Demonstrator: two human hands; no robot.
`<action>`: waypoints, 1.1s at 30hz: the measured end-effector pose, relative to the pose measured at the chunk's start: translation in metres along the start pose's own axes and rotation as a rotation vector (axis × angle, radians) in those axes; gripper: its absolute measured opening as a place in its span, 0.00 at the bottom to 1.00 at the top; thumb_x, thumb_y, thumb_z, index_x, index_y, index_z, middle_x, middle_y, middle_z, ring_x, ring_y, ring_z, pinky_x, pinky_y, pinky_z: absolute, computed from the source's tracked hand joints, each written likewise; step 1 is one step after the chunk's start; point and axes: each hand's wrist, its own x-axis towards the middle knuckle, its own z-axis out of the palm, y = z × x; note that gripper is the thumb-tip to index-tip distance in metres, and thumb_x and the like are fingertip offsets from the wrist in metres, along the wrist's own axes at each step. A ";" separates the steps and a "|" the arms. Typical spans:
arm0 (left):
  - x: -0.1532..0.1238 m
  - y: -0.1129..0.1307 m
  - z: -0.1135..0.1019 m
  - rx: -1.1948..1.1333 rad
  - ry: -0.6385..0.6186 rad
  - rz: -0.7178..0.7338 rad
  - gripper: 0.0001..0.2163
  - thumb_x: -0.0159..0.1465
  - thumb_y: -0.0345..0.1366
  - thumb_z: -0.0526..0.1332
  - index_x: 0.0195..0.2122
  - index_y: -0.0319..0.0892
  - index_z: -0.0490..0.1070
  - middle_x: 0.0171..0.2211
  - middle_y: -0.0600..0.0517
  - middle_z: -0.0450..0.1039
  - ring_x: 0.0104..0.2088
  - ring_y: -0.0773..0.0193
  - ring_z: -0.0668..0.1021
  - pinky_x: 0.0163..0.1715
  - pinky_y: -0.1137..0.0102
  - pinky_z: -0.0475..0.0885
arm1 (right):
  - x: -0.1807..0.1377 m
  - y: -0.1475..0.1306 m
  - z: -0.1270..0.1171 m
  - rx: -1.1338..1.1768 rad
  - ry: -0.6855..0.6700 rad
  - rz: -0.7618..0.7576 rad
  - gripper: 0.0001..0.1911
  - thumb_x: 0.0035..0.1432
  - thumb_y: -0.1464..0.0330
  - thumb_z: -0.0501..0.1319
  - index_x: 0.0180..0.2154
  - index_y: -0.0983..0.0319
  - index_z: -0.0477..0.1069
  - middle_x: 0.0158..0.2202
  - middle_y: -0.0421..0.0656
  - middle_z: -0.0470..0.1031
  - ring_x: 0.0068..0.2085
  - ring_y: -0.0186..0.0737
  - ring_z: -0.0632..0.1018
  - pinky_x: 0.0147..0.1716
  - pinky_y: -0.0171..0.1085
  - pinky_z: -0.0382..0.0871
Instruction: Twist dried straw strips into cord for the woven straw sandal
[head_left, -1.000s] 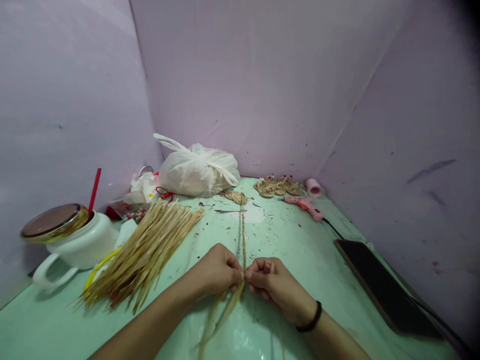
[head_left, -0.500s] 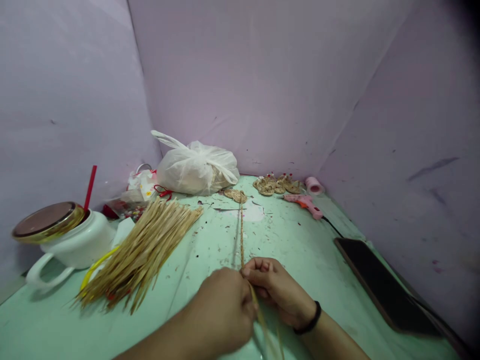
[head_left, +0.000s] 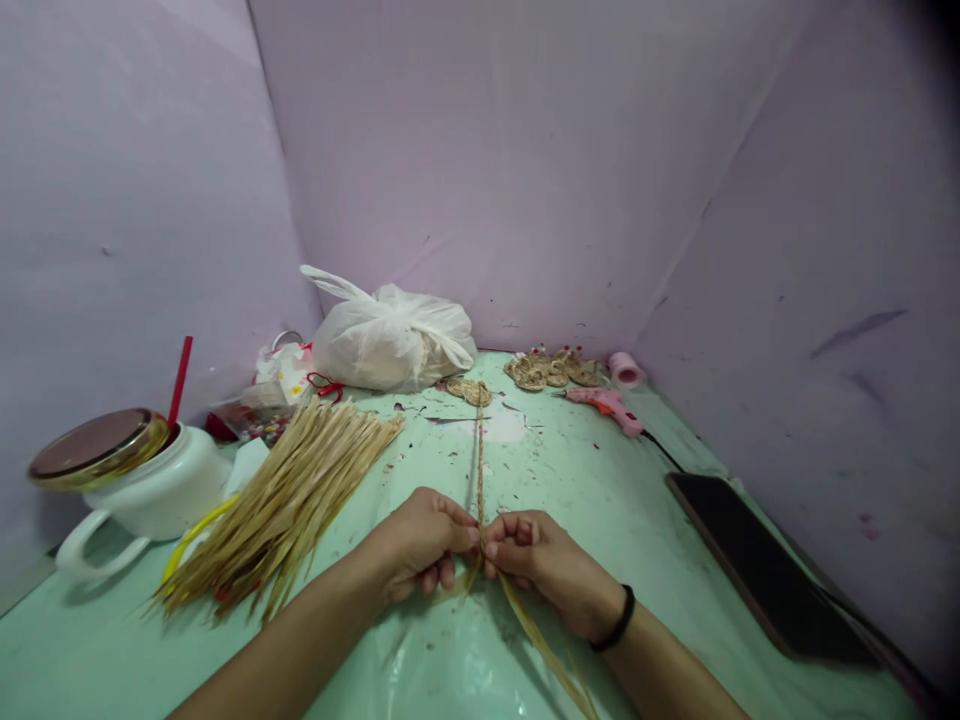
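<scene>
With our left hand [head_left: 424,543] and right hand [head_left: 553,568] equally near, we pinch the braid [head_left: 481,462] at its near end, its length running straight away from our grip over the table [head_left: 600,500].

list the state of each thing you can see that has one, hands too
left hand: pinching the braid
right hand: pinching the braid beside it
braid: plaited and straight, its near strands loose
straw strips: lying fanned out
plastic bag: full-looking, knotted on top
glue gun: lying down, corded; power cannot be told
phone: lying flat, screen dark
white mug: upright
pink roll: lying on its side
</scene>
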 end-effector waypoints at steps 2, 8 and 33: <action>-0.001 0.000 0.001 -0.007 0.039 -0.001 0.08 0.47 0.30 0.59 0.29 0.34 0.68 0.09 0.59 0.61 0.07 0.75 0.58 0.06 0.79 0.47 | 0.000 0.001 0.001 0.029 -0.003 -0.004 0.08 0.39 0.67 0.61 0.22 0.66 0.65 0.16 0.36 0.66 0.15 0.22 0.54 0.15 0.30 0.40; 0.002 -0.005 0.006 -0.119 -0.142 0.014 0.08 0.44 0.34 0.61 0.22 0.34 0.66 0.18 0.51 0.68 0.12 0.72 0.67 0.09 0.78 0.59 | 0.000 -0.001 0.005 0.078 0.023 -0.019 0.10 0.36 0.68 0.64 0.22 0.65 0.64 0.15 0.36 0.66 0.16 0.23 0.59 0.16 0.29 0.43; 0.002 -0.010 0.016 -0.041 0.075 0.138 0.05 0.39 0.27 0.52 0.09 0.39 0.56 0.07 0.60 0.47 0.12 0.77 0.50 0.12 0.75 0.41 | -0.031 0.003 0.027 -1.165 0.394 -0.424 0.11 0.49 0.71 0.52 0.22 0.63 0.71 0.22 0.43 0.71 0.21 0.31 0.66 0.22 0.33 0.50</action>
